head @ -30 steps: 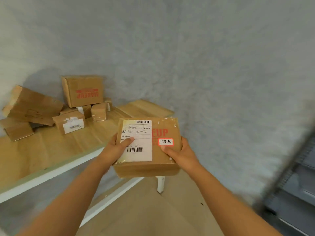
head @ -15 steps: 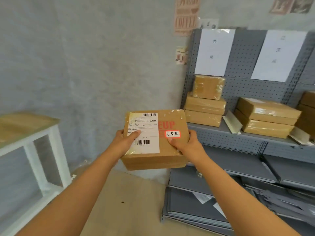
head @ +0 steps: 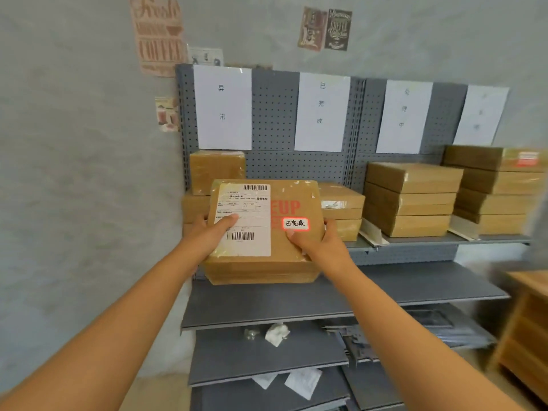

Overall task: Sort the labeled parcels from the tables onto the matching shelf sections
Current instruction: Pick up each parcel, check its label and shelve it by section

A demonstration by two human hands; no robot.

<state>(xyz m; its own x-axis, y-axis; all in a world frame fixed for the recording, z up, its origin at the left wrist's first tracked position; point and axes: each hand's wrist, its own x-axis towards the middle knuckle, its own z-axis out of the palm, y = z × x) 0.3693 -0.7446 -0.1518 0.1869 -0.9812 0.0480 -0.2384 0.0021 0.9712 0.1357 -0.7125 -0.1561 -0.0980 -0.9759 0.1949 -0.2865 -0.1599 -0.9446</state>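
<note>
Since half a second ago your view has swung right: the white table has dropped out at lower left, and the grey shelf unit (head: 415, 250) now fills the centre and right of the frame, closer than before. The parcel (head: 267, 232) sits at frame centre, held in the air in front of the shelf's upper board. Your left hand (head: 212, 232) grips its left edge with the thumb lying across the white shipping label (head: 244, 221); your right hand (head: 318, 243) grips its right edge, thumb just below the small red-bordered tag (head: 295, 223).

Behind the parcel's left edge a stack of boxes (head: 218, 170) stands under the leftmost paper sign (head: 222, 108). Behind its right edge a lower stack (head: 342, 209) stands under the second sign (head: 321, 111), with bare pegboard above it. Further right two taller stacks (head: 410, 197) (head: 498, 188) stand under the third and fourth signs, set apart by slanted white dividers (head: 372, 231).

Below the parcel, the middle board (head: 415, 286) lies bare at right. The lower boards carry crumpled paper (head: 277, 333) and loose sheets. A wooden table corner (head: 527, 315) juts in at the right edge. Posters (head: 157, 34) hang on the grey wall at upper left.
</note>
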